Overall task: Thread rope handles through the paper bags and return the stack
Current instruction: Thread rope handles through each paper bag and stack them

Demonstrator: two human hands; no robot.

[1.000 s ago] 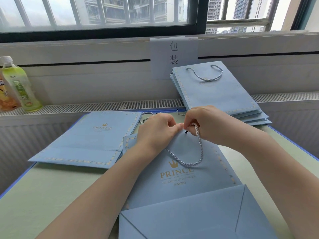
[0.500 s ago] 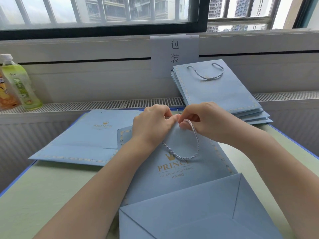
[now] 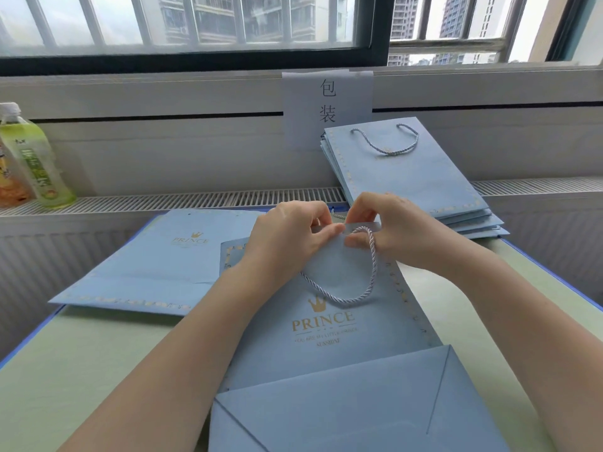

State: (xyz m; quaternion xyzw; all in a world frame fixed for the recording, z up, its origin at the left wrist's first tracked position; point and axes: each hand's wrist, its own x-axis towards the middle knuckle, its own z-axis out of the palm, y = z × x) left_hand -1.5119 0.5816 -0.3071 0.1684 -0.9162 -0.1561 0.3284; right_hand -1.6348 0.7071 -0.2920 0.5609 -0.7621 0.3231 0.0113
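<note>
On table, two hands (image 3: 290, 236) (image 3: 391, 230) in pinching grip on one bag (image 3: 329, 327), one rope (image 3: 368, 272).

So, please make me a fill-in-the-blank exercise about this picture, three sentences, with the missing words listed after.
1. Both hands, left hand and right hand, work at the ___ edge of the paper bag.
2. The rope handle hangs as a loop above the gold word ___.
3. The green bottle stands on the ___ side of the ledge.

Missing words: top; PRINCE; left
</note>
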